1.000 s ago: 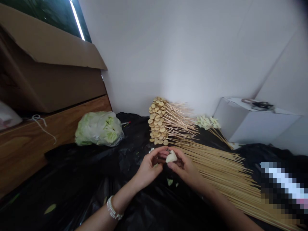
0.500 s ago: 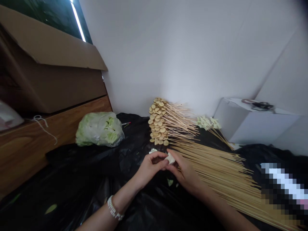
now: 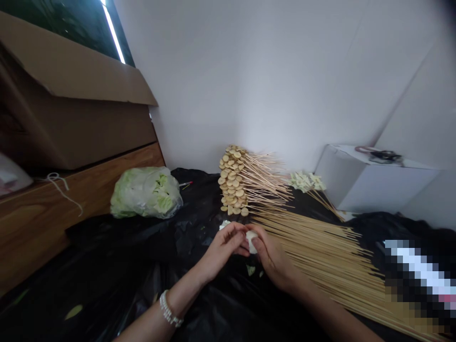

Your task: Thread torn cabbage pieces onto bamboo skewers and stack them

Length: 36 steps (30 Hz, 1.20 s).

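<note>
In front of me, above a black plastic sheet, my right hand [image 3: 271, 254] holds a small white piece [image 3: 252, 243] between thumb and fingers. Its exact kind is not clear. My left hand [image 3: 226, 247], with a beaded bracelet on the wrist, has its fingers curled against the left side of that piece. Just behind my left hand lies another white bit [image 3: 224, 224], partly hidden. Beyond the hands is a stack of skewered round pale slices [image 3: 233, 178], sticks pointing right. Many bare wooden skewers [image 3: 317, 251] lie side by side beneath and right of my right hand.
A clear bag of cabbage leaves [image 3: 146, 192] sits at left, near a pen [image 3: 185, 183]. Skewers with pale green pieces [image 3: 307, 181] lie beside a white box [image 3: 374, 183]. A cardboard box [image 3: 96, 123] stands on a wooden surface [image 3: 117, 173]. Leaf scraps [image 3: 251, 270] dot the black sheet [image 3: 142, 266].
The right thumb now lies across the white piece, which has turned slightly in the fingers. The left fingers have shifted to its left side. The view has moved a little.
</note>
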{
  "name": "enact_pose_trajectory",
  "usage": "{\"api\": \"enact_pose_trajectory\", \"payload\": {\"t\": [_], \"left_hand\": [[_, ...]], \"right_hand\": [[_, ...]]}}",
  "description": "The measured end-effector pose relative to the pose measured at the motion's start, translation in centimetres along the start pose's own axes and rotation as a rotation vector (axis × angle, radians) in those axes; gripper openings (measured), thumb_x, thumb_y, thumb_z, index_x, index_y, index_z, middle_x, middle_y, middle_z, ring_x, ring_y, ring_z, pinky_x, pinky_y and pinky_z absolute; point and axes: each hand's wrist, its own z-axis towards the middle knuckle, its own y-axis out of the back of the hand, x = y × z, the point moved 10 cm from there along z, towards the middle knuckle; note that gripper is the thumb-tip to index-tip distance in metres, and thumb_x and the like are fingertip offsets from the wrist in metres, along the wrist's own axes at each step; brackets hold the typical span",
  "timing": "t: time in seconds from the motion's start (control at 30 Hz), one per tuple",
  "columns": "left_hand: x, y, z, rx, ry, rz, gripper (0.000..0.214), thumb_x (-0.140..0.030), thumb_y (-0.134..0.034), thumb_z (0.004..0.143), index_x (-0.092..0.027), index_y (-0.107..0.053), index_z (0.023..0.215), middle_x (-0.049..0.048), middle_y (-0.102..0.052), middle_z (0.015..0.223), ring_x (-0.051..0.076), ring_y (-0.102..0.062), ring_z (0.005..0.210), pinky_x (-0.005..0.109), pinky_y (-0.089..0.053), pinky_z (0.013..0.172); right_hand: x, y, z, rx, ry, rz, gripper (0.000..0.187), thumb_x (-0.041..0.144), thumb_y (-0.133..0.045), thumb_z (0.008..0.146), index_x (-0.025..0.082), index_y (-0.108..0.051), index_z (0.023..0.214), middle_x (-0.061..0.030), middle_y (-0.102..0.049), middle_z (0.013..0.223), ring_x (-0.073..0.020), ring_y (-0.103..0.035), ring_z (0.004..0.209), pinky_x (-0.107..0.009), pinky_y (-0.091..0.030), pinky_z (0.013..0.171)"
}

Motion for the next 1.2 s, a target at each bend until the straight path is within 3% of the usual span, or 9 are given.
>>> {"api": "enact_pose_trajectory", "payload": {"t": [0.13,0.27,0.53,0.6,0.67,0.73,0.8,0.97,1.2], "left_hand": [[-0.6,0.4,-0.1,-0.045,-0.106,0.239,0.030,-0.041,-0.069,0.080,-0.016,-0.055,0.091,-0.0002,-0.057,0.079,0.011,-0.058,0.064,0.023,-0.049,0.058],[-0.8,0.2,-0.4,-0.041,-0.122,0.439,0.024,-0.039,-0.060,0.087,-0.017,-0.056,0.094,-0.0001,-0.058,0.079,0.011,-0.060,0.062,0.024,-0.049,0.060],[-1.2,-0.2,-0.6,-0.020,-0.138,0.485,0.025,-0.040,-0.048,0.094,-0.017,-0.057,0.096,0.0009,-0.061,0.081,0.013,-0.062,0.061,0.025,-0.051,0.061],[-1.2,-0.2,-0.5,-0.024,-0.136,0.430,0.025,-0.040,-0.048,0.093,-0.017,-0.057,0.097,0.0004,-0.060,0.080,0.013,-0.061,0.061,0.025,-0.051,0.060],[-1.4,0.2,-0.4,-0.048,-0.131,0.358,0.025,-0.040,-0.050,0.093,-0.017,-0.057,0.097,0.0002,-0.060,0.080,0.013,-0.060,0.065,0.025,-0.051,0.061],[-1.7,0.8,-0.3,-0.098,-0.141,0.313,0.023,-0.038,-0.054,0.091,-0.017,-0.056,0.100,0.0000,-0.060,0.082,0.012,-0.059,0.070,0.023,-0.049,0.063],[-1.9,1.2,-0.2,-0.137,-0.154,0.304,0.022,-0.036,-0.058,0.089,-0.017,-0.056,0.100,-0.0003,-0.060,0.083,0.012,-0.058,0.073,0.021,-0.047,0.065],[-1.0,0.9,-0.2,-0.115,-0.105,0.226,0.025,-0.042,-0.055,0.090,-0.017,-0.052,0.092,-0.0002,-0.060,0.079,0.012,-0.060,0.061,0.025,-0.050,0.059],[-0.7,0.1,-0.5,-0.078,-0.121,0.237,0.023,-0.041,-0.047,0.094,-0.018,-0.047,0.092,0.0001,-0.062,0.074,0.013,-0.062,0.062,0.029,-0.053,0.063]], "right_hand": [[-0.1,-0.4,-0.2,0.030,-0.005,0.030,0.038,0.041,-0.030,0.101,0.023,-0.051,0.127,-0.0060,-0.064,0.116,-0.0189,-0.060,0.104,-0.030,-0.044,0.090],[-0.1,-0.9,-0.1,0.063,-0.040,0.125,0.039,0.041,-0.028,0.102,0.024,-0.053,0.126,-0.0015,-0.065,0.089,-0.0162,-0.062,0.081,-0.028,-0.047,0.078],[0.2,-1.1,0.1,0.073,-0.067,0.147,0.041,0.042,-0.027,0.102,0.020,-0.055,0.122,0.0003,-0.061,0.075,-0.0153,-0.058,0.069,-0.029,-0.045,0.068],[-0.2,-1.0,0.0,0.066,-0.074,0.123,0.043,0.043,-0.027,0.102,0.020,-0.052,0.128,-0.0018,-0.064,0.081,-0.0164,-0.060,0.075,-0.030,-0.046,0.073],[-0.6,-0.9,-0.2,0.060,-0.084,0.098,0.044,0.043,-0.031,0.100,0.020,-0.043,0.136,-0.0055,-0.066,0.101,-0.0185,-0.062,0.091,-0.033,-0.047,0.082],[-0.9,-0.9,-0.3,0.050,-0.082,0.077,0.052,0.044,-0.043,0.097,0.023,-0.033,0.143,-0.0082,-0.058,0.125,-0.0210,-0.057,0.109,-0.035,-0.044,0.093],[-1.0,-1.0,-0.4,0.037,-0.078,0.058,0.059,0.044,-0.051,0.093,0.024,-0.028,0.142,-0.0091,-0.051,0.135,-0.0222,-0.053,0.117,-0.036,-0.042,0.098],[-0.9,-1.0,-0.5,0.005,-0.072,0.006,0.037,0.042,-0.041,0.097,0.023,-0.040,0.130,-0.0070,-0.060,0.117,-0.0192,-0.058,0.103,-0.034,-0.044,0.089],[-0.4,-0.6,-0.3,-0.021,-0.102,0.126,0.028,0.042,-0.032,0.100,0.021,-0.046,0.113,-0.0001,-0.059,0.083,-0.0142,-0.055,0.073,-0.028,-0.044,0.069]]}}
